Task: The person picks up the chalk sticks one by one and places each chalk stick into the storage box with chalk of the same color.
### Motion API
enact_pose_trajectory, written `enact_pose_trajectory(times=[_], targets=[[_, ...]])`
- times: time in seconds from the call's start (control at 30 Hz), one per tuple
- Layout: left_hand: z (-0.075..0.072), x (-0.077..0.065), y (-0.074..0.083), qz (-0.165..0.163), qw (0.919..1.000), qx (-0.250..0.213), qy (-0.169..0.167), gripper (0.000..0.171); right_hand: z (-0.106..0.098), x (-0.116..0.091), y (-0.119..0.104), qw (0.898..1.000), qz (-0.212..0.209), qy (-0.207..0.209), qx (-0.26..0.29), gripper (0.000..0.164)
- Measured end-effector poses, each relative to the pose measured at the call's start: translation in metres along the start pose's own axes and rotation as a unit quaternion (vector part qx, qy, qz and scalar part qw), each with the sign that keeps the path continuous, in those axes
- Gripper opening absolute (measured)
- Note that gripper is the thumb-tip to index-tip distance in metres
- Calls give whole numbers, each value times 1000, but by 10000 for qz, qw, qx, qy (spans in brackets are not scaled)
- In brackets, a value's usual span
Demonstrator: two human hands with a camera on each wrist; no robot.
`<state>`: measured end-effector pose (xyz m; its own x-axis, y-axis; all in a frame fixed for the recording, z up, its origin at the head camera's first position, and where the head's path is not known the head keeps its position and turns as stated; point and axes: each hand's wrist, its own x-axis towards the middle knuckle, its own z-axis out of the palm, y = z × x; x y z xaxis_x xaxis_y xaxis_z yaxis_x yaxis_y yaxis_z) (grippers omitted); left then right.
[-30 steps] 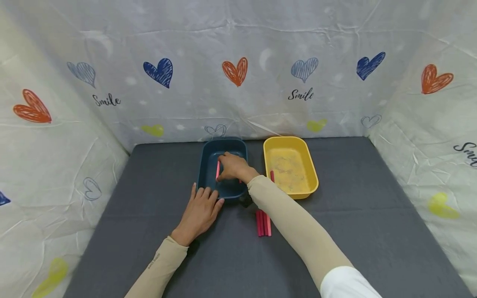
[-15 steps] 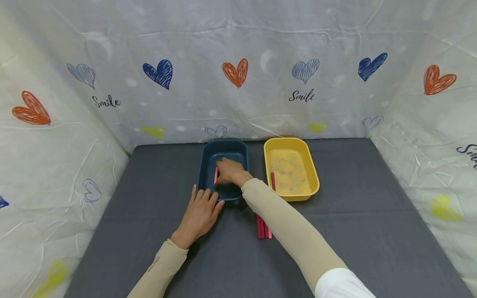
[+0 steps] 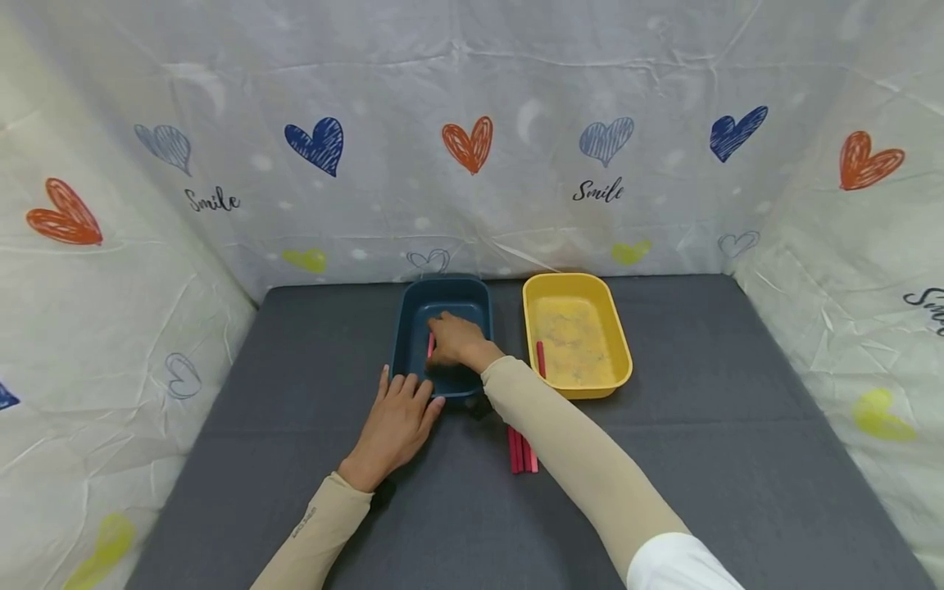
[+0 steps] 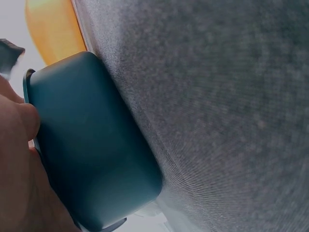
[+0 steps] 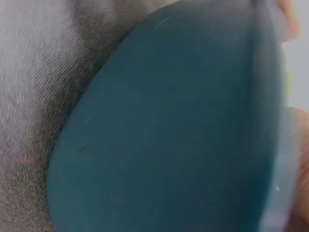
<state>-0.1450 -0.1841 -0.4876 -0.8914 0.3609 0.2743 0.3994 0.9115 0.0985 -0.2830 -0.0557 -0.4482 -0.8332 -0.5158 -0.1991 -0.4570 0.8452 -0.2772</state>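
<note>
In the head view, my right hand [image 3: 453, 340] reaches into a dark blue plastic tray [image 3: 448, 293] and pinches a slim pink stick [image 3: 431, 345] low inside it, towards the left side. My left hand [image 3: 394, 426] holds that tray's near rim; in the left wrist view the thumb [image 4: 30, 120] laps over the rim onto the outer wall [image 4: 91, 140]. The right wrist view is mostly filled by the tray's outer wall [image 5: 159, 130], so the stick is hidden there.
A yellow tray [image 3: 583, 324] stands right of the blue one, with a dark red stick [image 3: 542, 359] inside. Several red and pink sticks [image 3: 519, 451] lie side by side on the grey cloth, partly behind my right forearm. A printed curtain [image 3: 531, 221] rises behind the table.
My right hand has sunk lower into the blue tray with the pink stick and come slightly nearer, then stayed almost still. The left hand keeps its place at the rim.
</note>
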Motion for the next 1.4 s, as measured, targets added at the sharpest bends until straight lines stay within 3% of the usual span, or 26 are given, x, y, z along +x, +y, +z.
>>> enact_pose_trajectory(times=[0.37,0.8,0.97,1.2,1.4], targets=[[-2,0,-5,-19,10000,74,-57,31,-15,-19,-7,9981,-173,481,347,63],[-2,-2,-4,-4,10000,32,89,27,-33,-67,-2,9893,-341,1211,742,60],[-1,-5,-4,-75,9999,10,74,26,-31,-81,1,9865,-454,1358,798,58],[1,1,-1,-37,10000,37,8,32,-21,-105,19,9770,-513,1736,1130,51],[2,1,1,-86,9999,87,-22,32,-11,-127,32,9713,-629,2006,1112,47]])
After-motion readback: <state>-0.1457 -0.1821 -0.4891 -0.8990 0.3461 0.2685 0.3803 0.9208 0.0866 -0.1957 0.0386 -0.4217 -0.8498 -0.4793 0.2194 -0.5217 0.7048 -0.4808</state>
